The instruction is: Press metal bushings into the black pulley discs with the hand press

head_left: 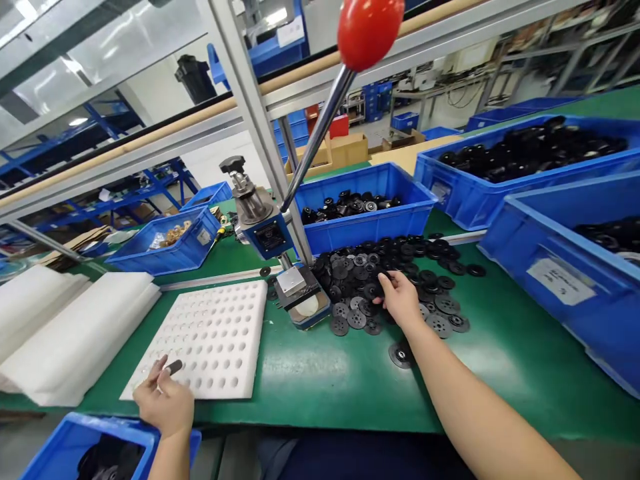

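Observation:
My left hand [164,400] pinches a short dark cylindrical pin [174,367] over the near left corner of a white foam tray [259,333] with rows of round holes. At the heap of black discs [357,319], my right hand [399,300] is closed on one black disc [384,280], partly hidden by the fingers. Between tray and heap stands a hand press [270,237] with a long lever and a red ball knob [370,30]. A single black disc [401,355] lies apart, just below my right wrist.
Blue bins of black parts [365,223] stand behind the heap, with another large blue bin [565,280] at right. White foam sheets [95,327] lie at left. Below the table's front edge is a blue bin [65,440]. A metal post [250,100] rises behind the press.

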`<action>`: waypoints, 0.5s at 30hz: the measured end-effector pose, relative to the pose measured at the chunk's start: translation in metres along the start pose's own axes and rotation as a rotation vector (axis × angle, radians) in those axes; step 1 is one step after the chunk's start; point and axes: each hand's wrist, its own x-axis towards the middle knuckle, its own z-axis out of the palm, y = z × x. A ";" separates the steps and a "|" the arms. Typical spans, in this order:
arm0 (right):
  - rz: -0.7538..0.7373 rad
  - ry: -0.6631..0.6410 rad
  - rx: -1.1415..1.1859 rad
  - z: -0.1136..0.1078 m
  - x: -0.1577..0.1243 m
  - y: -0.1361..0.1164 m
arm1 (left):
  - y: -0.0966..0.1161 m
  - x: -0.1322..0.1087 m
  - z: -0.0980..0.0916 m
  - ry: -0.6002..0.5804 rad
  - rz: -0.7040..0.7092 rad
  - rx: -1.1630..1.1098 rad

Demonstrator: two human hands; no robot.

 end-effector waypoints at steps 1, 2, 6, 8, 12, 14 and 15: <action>-0.013 0.010 -0.014 -0.001 -0.002 -0.003 | 0.010 -0.004 0.001 0.015 -0.027 -0.082; -0.028 0.025 -0.025 -0.001 -0.003 -0.007 | 0.021 -0.009 0.004 0.009 -0.067 -0.180; -0.095 0.085 -0.031 -0.004 -0.004 -0.018 | 0.070 -0.042 0.026 -0.322 -0.268 -0.514; -0.121 0.102 -0.017 -0.005 -0.003 -0.024 | 0.092 -0.067 0.039 -0.534 -0.321 -0.596; -0.144 0.059 -0.016 -0.008 -0.012 -0.033 | 0.116 -0.121 0.061 -0.879 -0.314 -0.640; -0.135 -0.040 -0.047 -0.005 -0.030 -0.032 | 0.115 -0.143 0.070 -0.999 -0.249 -0.601; -0.124 -0.117 -0.072 -0.003 -0.044 -0.029 | 0.112 -0.152 0.073 -1.034 -0.203 -0.569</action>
